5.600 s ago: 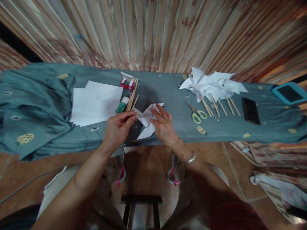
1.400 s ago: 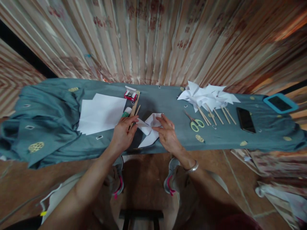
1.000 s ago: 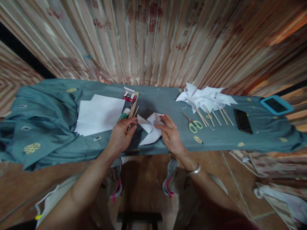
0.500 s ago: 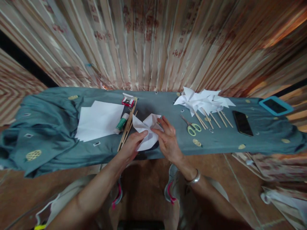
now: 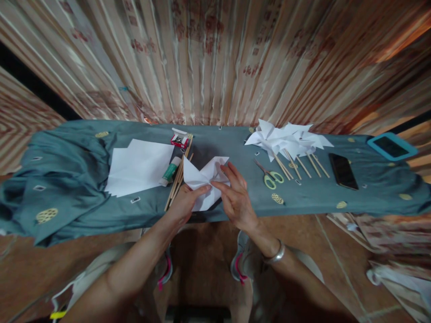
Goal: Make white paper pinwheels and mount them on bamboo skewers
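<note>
Ctr. of frame: white paper pinwheel (image 5: 195, 176), nr. front edge of the cloth-covered bench (image 5: 235, 148); whether it rests on the cloth or is held just clear, I can't tell. Lower ctr.: my L. grip (image 5: 182, 205), which abt. 1 s ago was off the paper, over the wooden sticks (image 5: 177, 180), now grasps the pinwheel's lower-left part, thumb laid across the face twd. the middle, fingers mostly hidden. Ctr.-right: my R. grip (image 5: 237, 197) has stayed at the right-hand blades, one fingertip nr. the middle, another on the upper-right blade; whether it pinches or merely presses, I can't tell.

Consequence, in my judgement: the piece is steadied from both sides, its folded middle better secured agst. springing open than under one grip. Also uncovered by the shift, left of ctr.: the green-labelled glue stick (image 5: 170, 171), lying beside the wooden sticks.

Surroundings, little changed: white sheets (image 5: 141, 166), left; open red box (image 5: 179, 141), upper ctr.-left; scissors (image 5: 267, 172), right of ctr.; stick-mounted pinwheels (image 5: 286, 140), upper right, overlapping; phone (image 5: 343, 171), far right.
</note>
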### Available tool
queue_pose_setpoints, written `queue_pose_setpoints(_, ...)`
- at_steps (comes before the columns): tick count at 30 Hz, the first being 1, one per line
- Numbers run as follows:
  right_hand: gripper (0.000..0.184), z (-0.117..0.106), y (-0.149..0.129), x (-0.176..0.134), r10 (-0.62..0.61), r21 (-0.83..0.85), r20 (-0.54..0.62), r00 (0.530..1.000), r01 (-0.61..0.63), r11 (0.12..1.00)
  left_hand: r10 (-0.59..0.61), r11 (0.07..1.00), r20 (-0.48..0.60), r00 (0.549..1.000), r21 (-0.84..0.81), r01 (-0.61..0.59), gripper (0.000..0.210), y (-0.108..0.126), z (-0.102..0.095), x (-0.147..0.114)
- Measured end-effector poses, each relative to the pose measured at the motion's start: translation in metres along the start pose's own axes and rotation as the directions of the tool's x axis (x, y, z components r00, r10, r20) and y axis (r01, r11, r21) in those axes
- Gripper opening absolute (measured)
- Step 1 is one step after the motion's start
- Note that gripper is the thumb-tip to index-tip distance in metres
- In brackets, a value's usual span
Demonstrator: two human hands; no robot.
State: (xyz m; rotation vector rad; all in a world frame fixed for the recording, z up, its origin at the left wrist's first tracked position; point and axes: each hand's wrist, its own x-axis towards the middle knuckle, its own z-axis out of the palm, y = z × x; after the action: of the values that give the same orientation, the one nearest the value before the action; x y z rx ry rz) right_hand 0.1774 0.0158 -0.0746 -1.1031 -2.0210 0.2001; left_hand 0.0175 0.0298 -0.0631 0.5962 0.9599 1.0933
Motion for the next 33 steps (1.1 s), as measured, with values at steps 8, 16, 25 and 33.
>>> queue_pose_setpoints(8,0.035,0.001,-0.003,0.003,0.107,0.141,-0.001,0.994,-0.106,0.984,0.113,0.993,-0.063,0.992,0.051,-0.110,0.039,0.000,0.002,-0.001)
queue_pose_setpoints(16,0.037,-0.007,-0.006,0.009,0.130,0.203,-0.039,0.991,-0.119,0.972,0.105,0.995,-0.110,0.988,0.010,-0.104,0.038,0.003,0.005,-0.001)
queue_pose_setpoints(25,0.037,-0.018,0.000,0.013,0.204,0.171,-0.100,0.974,-0.186,0.968,0.021,0.993,-0.117,0.993,-0.113,-0.034,0.045,0.008,0.009,-0.001)
queue_pose_setpoints(33,0.034,-0.031,0.024,0.016,0.273,0.146,-0.180,0.945,-0.248,0.958,-0.029,0.993,-0.245,0.969,-0.117,0.000,0.040,0.022,0.006,-0.003)
